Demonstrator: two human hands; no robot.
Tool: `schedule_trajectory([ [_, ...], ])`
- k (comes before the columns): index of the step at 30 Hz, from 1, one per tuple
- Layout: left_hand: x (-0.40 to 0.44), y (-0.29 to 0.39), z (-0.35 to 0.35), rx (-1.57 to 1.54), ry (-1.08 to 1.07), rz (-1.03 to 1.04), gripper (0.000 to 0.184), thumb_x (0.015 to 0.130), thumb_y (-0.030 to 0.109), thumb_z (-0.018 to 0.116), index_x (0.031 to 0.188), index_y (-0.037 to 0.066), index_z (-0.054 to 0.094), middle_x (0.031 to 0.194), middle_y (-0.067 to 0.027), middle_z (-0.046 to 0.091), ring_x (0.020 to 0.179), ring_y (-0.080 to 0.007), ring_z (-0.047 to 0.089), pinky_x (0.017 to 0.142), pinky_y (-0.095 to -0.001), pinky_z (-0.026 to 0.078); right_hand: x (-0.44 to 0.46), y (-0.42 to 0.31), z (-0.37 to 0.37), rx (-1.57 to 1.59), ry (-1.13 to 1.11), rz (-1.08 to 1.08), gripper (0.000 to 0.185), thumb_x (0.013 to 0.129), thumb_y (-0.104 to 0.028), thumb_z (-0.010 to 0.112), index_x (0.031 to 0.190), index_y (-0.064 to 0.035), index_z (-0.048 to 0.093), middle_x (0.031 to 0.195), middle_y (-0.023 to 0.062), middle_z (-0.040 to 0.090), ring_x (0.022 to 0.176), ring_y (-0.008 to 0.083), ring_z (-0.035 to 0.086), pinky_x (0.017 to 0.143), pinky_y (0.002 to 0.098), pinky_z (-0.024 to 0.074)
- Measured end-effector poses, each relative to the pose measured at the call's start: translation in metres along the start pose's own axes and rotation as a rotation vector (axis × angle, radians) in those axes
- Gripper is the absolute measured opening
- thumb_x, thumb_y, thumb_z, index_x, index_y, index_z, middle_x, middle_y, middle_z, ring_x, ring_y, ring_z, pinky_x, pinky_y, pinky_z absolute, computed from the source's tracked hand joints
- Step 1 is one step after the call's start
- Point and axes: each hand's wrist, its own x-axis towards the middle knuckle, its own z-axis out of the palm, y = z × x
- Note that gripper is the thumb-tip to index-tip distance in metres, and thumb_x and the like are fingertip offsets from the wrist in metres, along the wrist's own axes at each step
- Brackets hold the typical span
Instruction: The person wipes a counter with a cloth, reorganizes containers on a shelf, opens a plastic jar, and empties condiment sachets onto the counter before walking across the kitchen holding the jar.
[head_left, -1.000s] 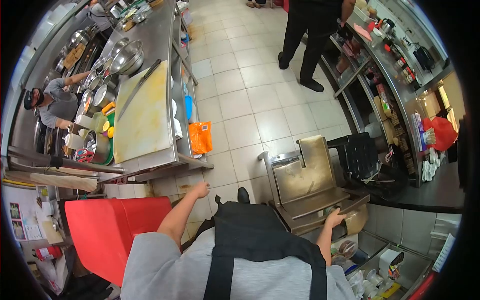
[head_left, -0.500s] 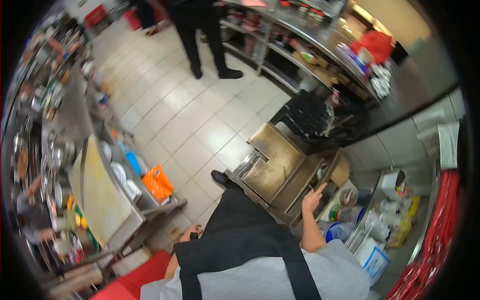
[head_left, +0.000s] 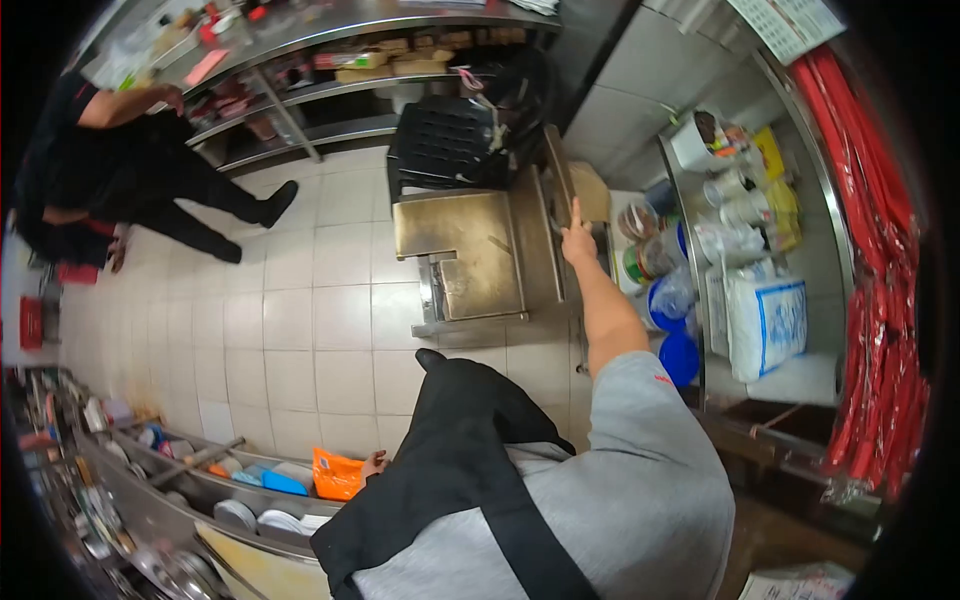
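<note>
A scuffed, boxy metal appliance (head_left: 487,287) stands on the tiled floor (head_left: 290,330), its long rim (head_left: 558,168) leading away from the nearer right hand (head_left: 578,245) touching it. The left hand (head_left: 375,464) neighbours an orange plastic bag (head_left: 337,475); neither grip's closure shows.

I have the right grip (head_left: 578,243) reaching out ahead of me, its index finger (head_left: 576,214) extended forward and the other fingers seemingly curled, though I can't make out how firmly they close. Behind that grip the wrist lies in line with the bare right forearm (head_left: 607,308), which runs back to the short grey sleeve (head_left: 650,410). Well apart to its left, close by my body, the left grip (head_left: 375,465) shows only partly, its wrist and arm hidden from me.
</note>
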Motion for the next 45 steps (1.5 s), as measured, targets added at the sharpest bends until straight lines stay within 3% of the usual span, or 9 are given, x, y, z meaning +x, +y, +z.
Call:
schedule_trajectory([
  [5, 0.025, 0.034, -0.071, 0.004, 0.011, 0.126, 0.039, 0.092, 0.014, 0.058, 0.13, 0.006, 0.054, 0.106, -0.0171, 0.069, 0.092, -0.0246, 0.067, 0.082, -0.0375, 0.053, -0.023, 0.01, -0.011, 0.132, 0.02, -0.077, 0.08, 0.094, -0.042, 0.054, 0.152, -0.0377, 0.0, 0.133, 0.0361, 0.045, 0.11, 0.0479, 0.056, 0.092, 0.0527, 0.0454],
  [14, 0.053, 0.061, -0.153, 0.189, -0.114, 0.07, 0.037, 0.089, 0.013, 0.058, 0.125, 0.004, 0.057, 0.096, -0.0151, 0.07, 0.082, -0.0241, 0.067, 0.075, -0.036, 0.053, -0.137, 0.012, 0.012, 0.053, 0.218, 0.5, 0.07, 0.089, -0.067, 0.044, 0.127, -0.0083, 0.047, 0.109, 0.0239, 0.065, 0.098, 0.043, 0.063, 0.082, 0.0507, 0.0491],
  [22, 0.132, 0.151, -0.229, 0.632, -0.157, 0.241, 0.037, 0.087, 0.012, 0.057, 0.123, 0.004, 0.059, 0.091, -0.0145, 0.07, 0.079, -0.0236, 0.067, 0.072, -0.0352, 0.053, -0.15, -0.027, 0.023, 0.111, 0.191, 0.618, 0.07, 0.086, -0.071, 0.044, 0.121, -0.0108, 0.05, 0.113, 0.0219, 0.063, 0.1, 0.042, 0.063, 0.081, 0.051, 0.0499],
  [25, 0.144, 0.192, -0.213, 0.471, -0.121, 0.414, 0.037, 0.085, 0.013, 0.057, 0.121, 0.003, 0.06, 0.088, -0.0153, 0.07, 0.076, -0.0224, 0.068, 0.071, -0.0346, 0.053, -0.153, -0.025, -0.01, 0.126, -0.064, 0.593, 0.071, 0.088, -0.067, 0.048, 0.125, -0.0069, 0.049, 0.116, 0.0218, 0.063, 0.108, 0.0362, 0.061, 0.088, 0.0443, 0.0495],
  [28, 0.122, 0.235, -0.171, 0.404, -0.121, 0.43, 0.038, 0.085, 0.014, 0.057, 0.121, 0.002, 0.059, 0.09, -0.0164, 0.07, 0.08, -0.0225, 0.068, 0.073, -0.0351, 0.053, -0.156, 0.035, -0.012, 0.788, -0.168, 0.344, 0.078, 0.09, -0.068, 0.043, 0.139, -0.0067, 0.043, 0.126, 0.0212, 0.059, 0.12, 0.0298, 0.055, 0.101, 0.0391, 0.0414],
  [31, 0.092, 0.25, -0.112, 0.367, -0.154, 0.428, 0.038, 0.086, 0.014, 0.057, 0.122, 0.003, 0.059, 0.092, -0.0162, 0.07, 0.082, -0.023, 0.068, 0.074, -0.0352, 0.053, -0.167, 0.128, -0.011, 1.311, -0.274, 0.559, 0.08, 0.089, -0.07, 0.044, 0.145, -0.0127, 0.038, 0.133, 0.0183, 0.054, 0.124, 0.0291, 0.051, 0.105, 0.0472, 0.0353],
  [36, 0.027, 0.244, -0.023, 0.612, -0.268, 0.416, 0.033, 0.088, 0.016, 0.058, 0.119, 0.006, 0.061, 0.097, -0.0171, 0.07, 0.087, -0.0303, 0.07, 0.077, -0.0383, 0.054, -0.163, 0.366, 0.053, 2.029, 0.402, 1.142, 0.068, 0.087, -0.059, 0.06, 0.138, -0.0175, 0.044, 0.132, 0.0096, 0.052, 0.112, 0.0312, 0.055, 0.074, 0.0367, 0.0592],
  [39, -0.013, 0.254, 0.022, 0.644, -0.362, 0.478, 0.028, 0.09, 0.013, 0.056, 0.116, 0.003, 0.063, 0.099, -0.0183, 0.07, 0.088, -0.0334, 0.069, 0.078, -0.039, 0.055, -0.17, 0.394, 0.024, 1.874, 0.845, 1.325, 0.065, 0.088, -0.054, 0.062, 0.136, -0.0135, 0.045, 0.13, 0.0066, 0.052, 0.11, 0.0334, 0.053, 0.071, 0.0363, 0.0623],
  [45, -0.044, 0.317, 0.096, 0.681, -0.494, 0.575, 0.03, 0.091, 0.016, 0.056, 0.118, 0.003, 0.06, 0.109, -0.0202, 0.066, 0.095, -0.0335, 0.067, 0.083, -0.0401, 0.053, -0.16, 0.445, 0.051, 1.966, 0.827, 1.335, 0.052, 0.093, -0.042, 0.06, 0.129, -0.0053, 0.051, 0.123, 0.0128, 0.058, 0.099, 0.0359, 0.061, 0.065, 0.0353, 0.0637],
])
